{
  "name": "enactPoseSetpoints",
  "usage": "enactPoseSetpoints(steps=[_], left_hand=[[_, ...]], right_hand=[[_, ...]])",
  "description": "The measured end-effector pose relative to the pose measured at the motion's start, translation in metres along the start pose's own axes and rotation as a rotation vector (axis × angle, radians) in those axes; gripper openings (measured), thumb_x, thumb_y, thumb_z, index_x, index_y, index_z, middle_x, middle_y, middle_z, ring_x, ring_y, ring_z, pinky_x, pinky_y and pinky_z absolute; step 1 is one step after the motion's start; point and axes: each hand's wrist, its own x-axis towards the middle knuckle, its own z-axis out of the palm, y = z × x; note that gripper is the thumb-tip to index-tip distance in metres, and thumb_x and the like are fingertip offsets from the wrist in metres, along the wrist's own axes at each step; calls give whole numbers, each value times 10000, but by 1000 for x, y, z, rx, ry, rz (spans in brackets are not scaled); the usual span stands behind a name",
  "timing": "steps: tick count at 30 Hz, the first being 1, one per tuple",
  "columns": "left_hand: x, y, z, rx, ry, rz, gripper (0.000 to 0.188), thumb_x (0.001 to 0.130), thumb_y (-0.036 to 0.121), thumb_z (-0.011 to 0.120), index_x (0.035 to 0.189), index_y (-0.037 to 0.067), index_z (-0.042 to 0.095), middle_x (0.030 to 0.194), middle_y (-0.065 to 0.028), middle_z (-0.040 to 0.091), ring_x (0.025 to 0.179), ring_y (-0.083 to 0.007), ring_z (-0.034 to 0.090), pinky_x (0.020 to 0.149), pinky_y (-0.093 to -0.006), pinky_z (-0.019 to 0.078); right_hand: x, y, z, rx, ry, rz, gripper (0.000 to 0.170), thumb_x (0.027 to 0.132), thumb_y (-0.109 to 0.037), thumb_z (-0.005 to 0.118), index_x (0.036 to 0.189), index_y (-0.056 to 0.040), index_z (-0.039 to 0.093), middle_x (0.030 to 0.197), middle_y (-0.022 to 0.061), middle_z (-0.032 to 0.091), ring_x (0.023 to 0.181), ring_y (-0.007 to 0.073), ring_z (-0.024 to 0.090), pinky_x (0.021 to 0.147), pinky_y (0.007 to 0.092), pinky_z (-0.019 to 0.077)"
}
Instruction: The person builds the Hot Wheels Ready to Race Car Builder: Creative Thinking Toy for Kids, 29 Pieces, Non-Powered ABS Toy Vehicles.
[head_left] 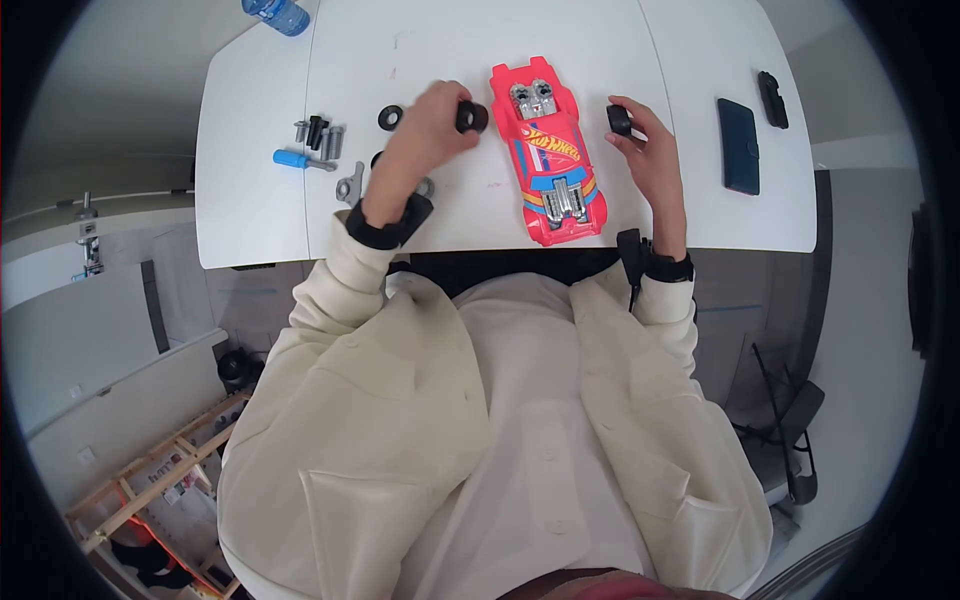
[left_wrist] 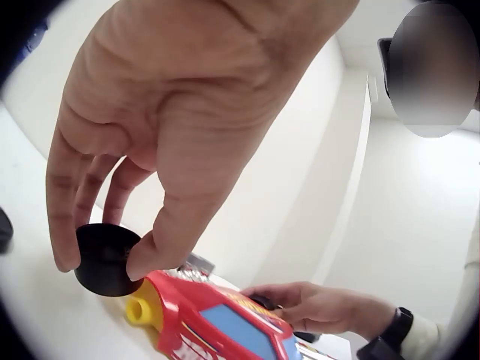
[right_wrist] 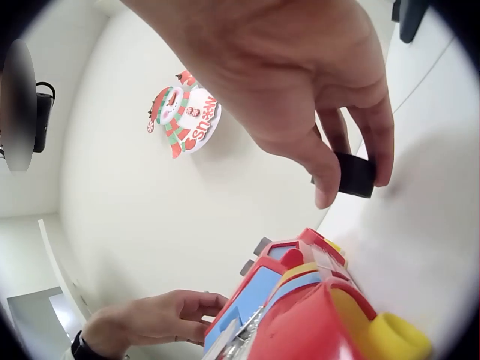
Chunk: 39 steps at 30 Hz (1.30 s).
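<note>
A red Hot Wheels toy car (head_left: 545, 165) lies lengthwise on the white table between the hands, wheels absent at the visible axle stubs. Pinched by thumb and fingertips, a black toy wheel (left_wrist: 107, 261) is in my left hand (head_left: 425, 135), just left of the car's far end. That wheel overlaps the car's edge near a yellow axle stub (left_wrist: 141, 310) in the left wrist view. On the car's other side my right hand (head_left: 650, 150) grips a second, narrower-looking black wheel (right_wrist: 356, 175) between thumb and fingers, a short gap from the body.
Left of the left hand lie a black wheel (head_left: 391, 118), several toy bolts (head_left: 318, 132), a blue-handled screwdriver (head_left: 292, 159) and a grey wrench (head_left: 350, 185). A dark phone case (head_left: 738, 146) and a black object (head_left: 771, 99) sit at right; a water bottle (head_left: 278, 14) stands far left.
</note>
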Motion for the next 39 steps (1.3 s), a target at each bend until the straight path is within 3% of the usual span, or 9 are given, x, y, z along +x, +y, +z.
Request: enactPoseSetpoints(steps=[2,4,7,11,20,23,29,32,39], left_hand=[[-7,13,7,22,-18,-1,449,724,55,780,1144,67,623,1027,-163,645,912,-312,678,808,-382,552],[-9,21,7,-21,-49,-77,448,718,66,780,1132,69,609,982,-176,658,930,-338,669,843,-406,532],[-9,28,3,77,-104,-106,458,720,57,783,1140,78,603,986,-174,656,929,-338,666,832,-407,533],[-8,12,15,6,12,-40,451,737,50,789,1148,77,606,1013,-167,650,921,-324,665,844,-397,542],[-6,7,29,-202,141,44,419,826,9,765,1226,30,644,1118,-154,701,965,-236,697,840,-335,573],[-5,13,26,-437,-18,-160,383,846,-1,746,1220,0,661,1091,-150,731,937,-231,717,864,-336,564],[-3,18,34,-666,-47,-218,426,896,244,754,1189,-49,654,1034,-202,720,916,-309,713,813,-378,553],[-6,32,39,-273,-17,-95,736,795,415,845,1280,-59,560,1163,-264,632,1046,-357,665,908,-395,548],[-4,33,35,-362,-67,-158,720,769,382,870,1295,-11,574,1184,-266,619,1090,-358,677,922,-421,562]], right_hand=[[1,-9,3,-7,2,23,519,831,7,768,1317,-118,638,1254,72,662,1058,193,661,850,324,568],[3,-23,0,-318,-141,85,509,833,-84,800,1318,-137,655,1251,51,679,1086,197,660,887,347,561],[4,-20,3,-238,-157,124,509,818,-108,815,1303,-144,667,1241,46,693,1074,205,665,900,386,553],[7,-15,3,-282,-123,-49,495,795,-109,831,1264,-106,675,1209,70,696,1013,213,668,816,366,537],[11,-26,9,-131,-303,50,500,827,83,722,1305,-26,624,1256,93,668,1130,205,645,922,349,575],[9,-26,10,-117,-313,57,500,827,81,723,1305,-33,629,1261,84,664,1133,209,644,931,352,573],[4,-24,12,-89,-290,75,498,819,81,728,1296,-29,636,1273,73,655,1141,208,640,940,352,569],[4,-21,12,-2,-301,53,517,809,82,736,1304,-29,637,1297,82,645,1151,212,637,946,359,572],[10,-15,24,-129,-139,-3,557,802,98,727,1335,-17,619,1270,123,647,1155,240,642,947,349,577]])
